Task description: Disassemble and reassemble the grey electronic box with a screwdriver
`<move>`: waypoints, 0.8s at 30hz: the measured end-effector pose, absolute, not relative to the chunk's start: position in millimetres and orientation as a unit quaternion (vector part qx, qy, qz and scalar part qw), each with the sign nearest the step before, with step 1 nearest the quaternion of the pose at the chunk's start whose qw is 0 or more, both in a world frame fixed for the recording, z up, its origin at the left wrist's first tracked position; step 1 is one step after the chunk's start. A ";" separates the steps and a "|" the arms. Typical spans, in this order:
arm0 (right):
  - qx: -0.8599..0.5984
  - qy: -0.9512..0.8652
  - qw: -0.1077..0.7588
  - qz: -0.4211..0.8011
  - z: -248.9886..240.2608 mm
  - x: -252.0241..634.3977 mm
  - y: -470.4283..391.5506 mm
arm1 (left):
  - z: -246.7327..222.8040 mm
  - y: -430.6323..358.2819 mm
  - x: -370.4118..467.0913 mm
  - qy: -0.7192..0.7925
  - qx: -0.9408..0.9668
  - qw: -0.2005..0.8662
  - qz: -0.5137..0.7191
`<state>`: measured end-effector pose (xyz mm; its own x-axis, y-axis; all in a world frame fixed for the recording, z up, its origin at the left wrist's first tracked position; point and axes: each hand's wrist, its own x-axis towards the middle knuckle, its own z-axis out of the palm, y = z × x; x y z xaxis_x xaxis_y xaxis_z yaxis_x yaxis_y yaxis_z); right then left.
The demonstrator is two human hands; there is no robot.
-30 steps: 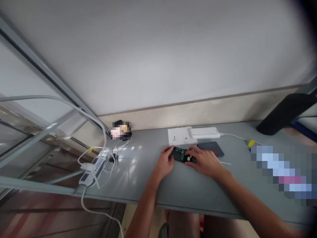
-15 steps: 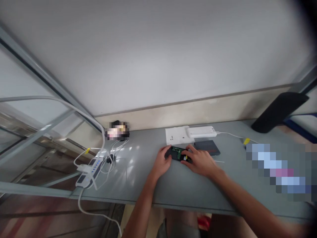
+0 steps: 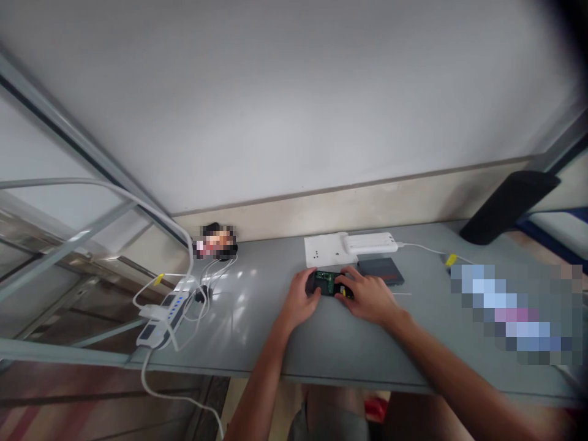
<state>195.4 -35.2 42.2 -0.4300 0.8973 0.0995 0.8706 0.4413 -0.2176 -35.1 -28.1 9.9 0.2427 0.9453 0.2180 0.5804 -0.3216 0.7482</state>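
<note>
Head view, clock centred on the device, 12 toward the wall (image 3: 298,116).

Black open-cased device (image 3: 324,284), green board showing, sits mid-desk near the sheet. Left hand (image 3: 301,300) pinches its 9 o'clock end, thumb against fingers; right hand (image 3: 372,299) grips the 3 o'clock end, partly covering it. Can't tell if the device touches the desk.

Desk (image 3: 358,352): grey, glossy, lamp-like reflections toward 8. At 12, white sheet (image 3: 316,245) with dark dots; white oblong unit (image 3: 372,243) overlaps its right side, cable (image 3: 427,249) running toward 2–3. Dark flat case (image 3: 380,270) between 2 and 3, just beyond the right hand. Black cylinder (image 3: 509,207) leans farther out that way.

9 o'clock: power strip (image 3: 165,321), white leads. Pale metal frame (image 3: 96,229) past it, toward 9–10. Cream band (image 3: 285,217) runs along the wall base. Person's legs (image 3: 337,407) at 6, below the desk edge.
</note>
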 end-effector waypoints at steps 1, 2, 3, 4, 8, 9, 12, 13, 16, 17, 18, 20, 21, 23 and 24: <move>-0.522 -0.843 0.113 0.063 41.5 195.9 -35.1 | 10.3 -29.0 -34.5 0.510 0.751 0.264 0.326; -0.520 -0.842 0.131 0.056 41.1 196.7 -35.0 | 10.9 -29.8 -34.2 0.504 0.762 0.258 0.314; -0.519 -0.839 0.158 0.048 41.4 198.0 -34.7 | 11.7 -30.4 -34.1 0.498 0.773 0.255 0.299; -0.518 -0.832 0.193 0.038 42.6 199.8 -34.2 | 12.7 -30.7 -34.2 0.493 0.782 0.253 0.287; -0.505 -0.766 0.397 0.006 60.2 212.1 -27.6 | 15.8 -30.4 -34.6 0.489 0.788 0.252 0.278; -0.491 -0.749 0.444 0.005 67.2 215.9 -24.2 | 16.3 -30.2 -34.5 0.491 0.786 0.252 0.280; -0.466 -0.695 0.547 0.011 85.2 225.0 -9.7 | 16.6 -30.5 -33.5 0.497 0.785 0.250 0.273; -0.475 -0.680 0.559 0.020 88.0 226.2 -4.0 | 16.3 -30.7 -33.2 0.499 0.785 0.248 0.269; -0.544 -0.614 0.568 0.070 82.4 223.4 11.2 | 14.5 -31.5 -33.1 0.504 0.786 0.241 0.264; -0.563 -0.585 0.577 0.089 76.7 220.9 14.7 | 13.6 -31.9 -33.2 0.504 0.787 0.239 0.264; -0.575 -0.561 0.586 0.104 70.2 218.2 17.0 | 12.8 -32.2 -33.2 0.504 0.788 0.235 0.265; -0.586 -0.547 0.585 0.126 56.8 213.7 18.6 | 11.7 -32.9 -32.6 0.504 0.790 0.225 0.265; -0.586 -0.552 0.578 0.132 51.1 212.5 18.1 | 11.6 -33.0 -31.9 0.506 0.792 0.216 0.263; -0.582 -0.570 0.564 0.136 42.4 212.2 16.3 | 12.7 -32.4 -29.5 0.509 0.799 0.188 0.259; -0.580 -0.577 0.559 0.134 39.5 212.8 15.5 | 13.8 -31.5 -27.7 0.506 0.806 0.173 0.254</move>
